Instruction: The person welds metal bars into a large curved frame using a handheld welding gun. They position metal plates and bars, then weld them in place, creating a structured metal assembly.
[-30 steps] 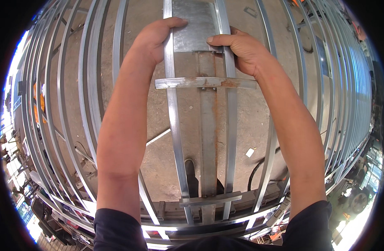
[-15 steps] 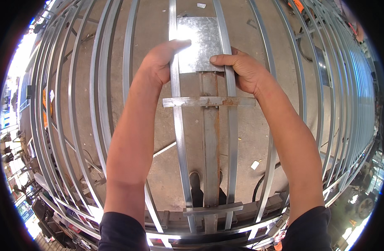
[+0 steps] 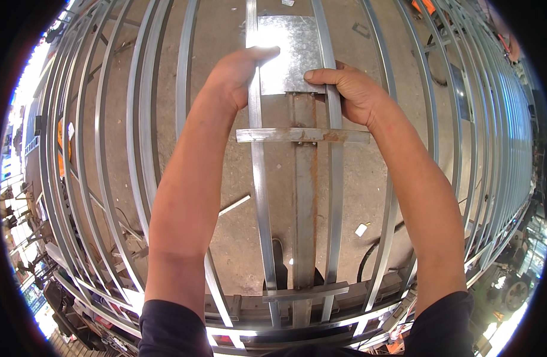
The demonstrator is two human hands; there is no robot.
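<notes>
A shiny, rectangular galvanized metal plate (image 3: 294, 56) spans the gap between two long square metal bars at the far middle. My left hand (image 3: 240, 71) grips its left side, with the thumb lying over the bright top face and the fingers hidden beyond the left bar (image 3: 259, 190). Opposite it, my right hand (image 3: 352, 89) is closed around the right bar (image 3: 334, 190), its thumb pressing on the plate's near right edge. The right fingers go out of sight below. Strong glare covers the plate's left part.
A rusty steel beam (image 3: 305, 208) runs lengthwise beneath the two bars. Short crosspieces lie over it, one (image 3: 279, 135) near the plate and another (image 3: 306, 293) close to me. Several parallel bars extend on both sides above a concrete floor (image 3: 237, 238) with a white scrap (image 3: 361, 229).
The plate, bars and both hands appear slightly higher and further right in the picture, as the whole view has shifted. Both hands keep their hold on the plate.
</notes>
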